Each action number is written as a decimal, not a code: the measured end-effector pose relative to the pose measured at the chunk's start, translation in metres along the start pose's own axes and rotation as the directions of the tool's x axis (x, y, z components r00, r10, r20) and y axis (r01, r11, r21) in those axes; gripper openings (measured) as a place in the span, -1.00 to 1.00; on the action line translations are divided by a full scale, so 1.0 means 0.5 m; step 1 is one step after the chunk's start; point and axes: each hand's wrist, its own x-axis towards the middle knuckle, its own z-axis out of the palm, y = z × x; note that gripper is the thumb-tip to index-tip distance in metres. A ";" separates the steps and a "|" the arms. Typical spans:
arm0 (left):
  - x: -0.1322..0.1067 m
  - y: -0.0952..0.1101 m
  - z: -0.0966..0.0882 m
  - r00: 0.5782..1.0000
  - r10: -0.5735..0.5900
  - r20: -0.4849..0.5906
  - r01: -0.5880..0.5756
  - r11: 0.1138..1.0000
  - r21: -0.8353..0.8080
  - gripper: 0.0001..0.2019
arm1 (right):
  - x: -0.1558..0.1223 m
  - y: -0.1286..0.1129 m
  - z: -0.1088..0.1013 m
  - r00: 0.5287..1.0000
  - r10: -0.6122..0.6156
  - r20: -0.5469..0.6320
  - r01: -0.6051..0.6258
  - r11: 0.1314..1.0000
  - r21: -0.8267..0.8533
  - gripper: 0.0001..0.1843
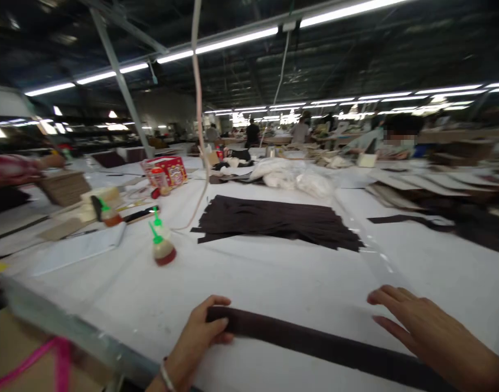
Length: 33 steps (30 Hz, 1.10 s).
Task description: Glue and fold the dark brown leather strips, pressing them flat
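Note:
A long dark brown strip point(315, 340) runs across the near part of the white table, from the middle toward the lower right. My left hand point(198, 332) grips its left end between thumb and fingers; a pale band circles that wrist. Above the strip's right part, my right hand point(421, 324) has its thumb and fingers apart with nothing between them. Whether its palm touches the strip I cannot tell. Farther back lies a broad pile of similar dark strips point(274, 220), loosely layered.
Green-nozzled bottles point(164, 253) stand left of the pile, with a red box point(171, 169) behind. Clear plastic wrap point(290, 174) lies beyond the pile. Stacked flat pieces point(417, 185) are at the right. A cable point(198, 98) hangs down to the table. Other people work farther off.

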 end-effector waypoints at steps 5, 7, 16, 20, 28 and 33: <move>0.009 0.002 -0.003 0.999 0.015 -0.035 -0.014 1.000 0.022 -0.48 | 0.100 -0.321 0.062 0.932 -0.329 0.155 0.224 0.855 0.467 -0.63; 0.009 0.001 -0.009 0.999 0.047 -0.017 -0.046 0.998 0.046 -0.46 | 0.125 -0.418 0.087 0.916 -0.351 0.196 0.206 0.829 0.521 -0.62; -0.017 -0.012 -0.071 0.780 0.626 0.003 -0.428 0.530 0.732 -0.66 | 0.173 -0.496 0.173 0.945 -0.277 0.174 0.159 0.855 0.493 -0.75; -0.032 -0.023 -0.069 0.621 0.614 0.487 -0.606 -0.019 0.795 -0.70 | 0.179 -0.497 0.179 0.941 -0.292 0.173 0.171 0.849 0.500 -0.77; -0.021 -0.034 -0.094 0.599 0.563 0.570 -0.521 -0.267 0.811 -0.68 | 0.188 -0.488 0.184 0.917 -0.362 0.166 0.230 0.823 0.520 -0.72; -0.018 -0.034 -0.106 0.592 0.564 0.576 -0.503 -0.300 0.810 -0.69 | 0.185 -0.480 0.194 0.906 -0.399 0.141 0.267 0.798 0.540 -0.66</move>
